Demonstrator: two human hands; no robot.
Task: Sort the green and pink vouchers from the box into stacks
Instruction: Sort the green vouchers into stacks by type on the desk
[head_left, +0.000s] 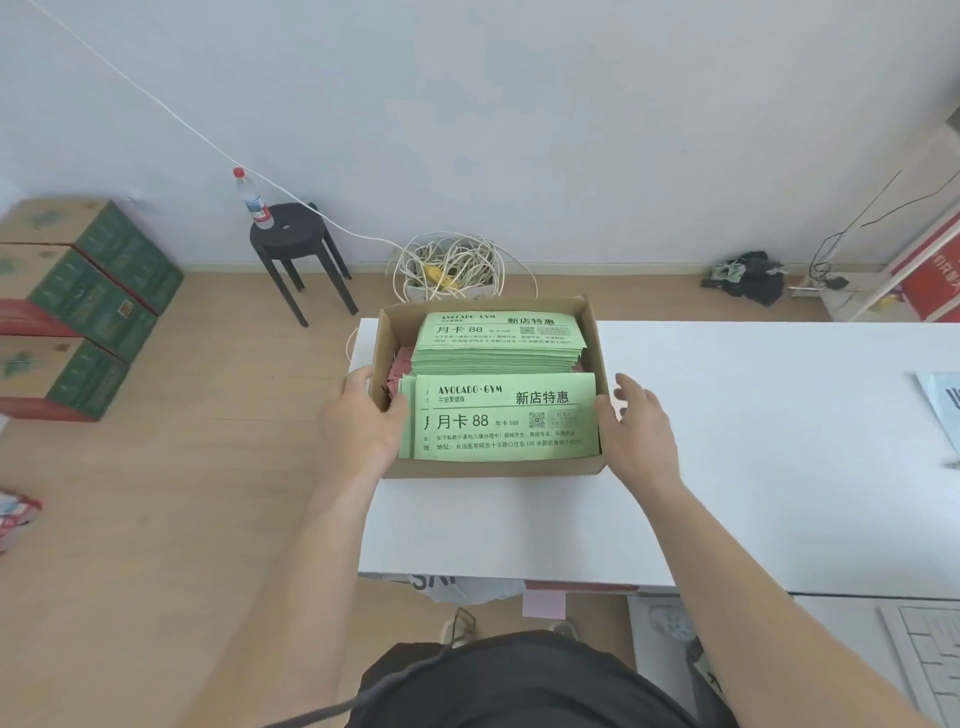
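At the box (493, 467), our left hand (363, 421) grips its wall; right hand (636, 436) hovers open. Green vouchers (506, 421) seem light, floppy, slippery. We'd pinch a stack's short ends.

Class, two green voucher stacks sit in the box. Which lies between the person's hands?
The near green stack, at the front of the box, between the left hand and right hand. The far green stack sits behind it, beyond both hands.

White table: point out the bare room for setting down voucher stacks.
Widest bare patch: table right of the box, up to the papers at the right edge. Another strip lies between box and near edge. Crowded: inside the box, green vouchers fill it; left hand and right hand flank its walls.
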